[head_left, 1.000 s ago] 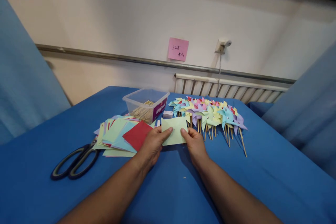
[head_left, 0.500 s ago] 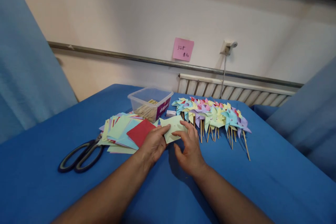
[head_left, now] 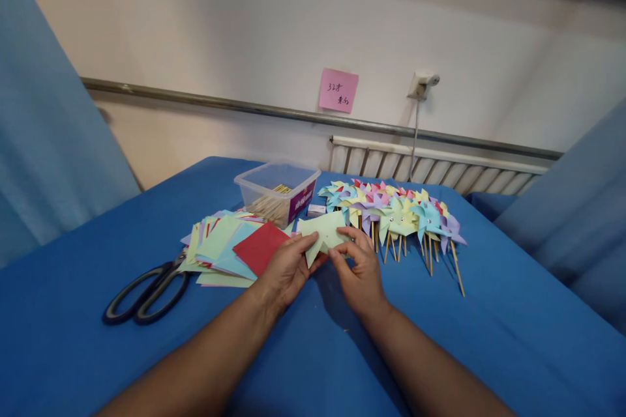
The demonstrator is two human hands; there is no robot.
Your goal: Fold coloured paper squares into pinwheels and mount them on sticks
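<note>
Over blue cloth, pale green paper, notched along near edge, left hand and right hand pinching it

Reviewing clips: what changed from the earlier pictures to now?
The right hand lifted its thumb off the light green paper sheet, then took hold at the lower right; the sheet's lower edge now gapes. The left hand kept its hold; the scissors and pinwheels stayed put.

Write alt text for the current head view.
A left hand and right hand hold pale green paper over a blue table. Scissors and a pile of coloured paper lie left, a clear tub of sticks stands behind, with paper pinwheels on the right.
</note>
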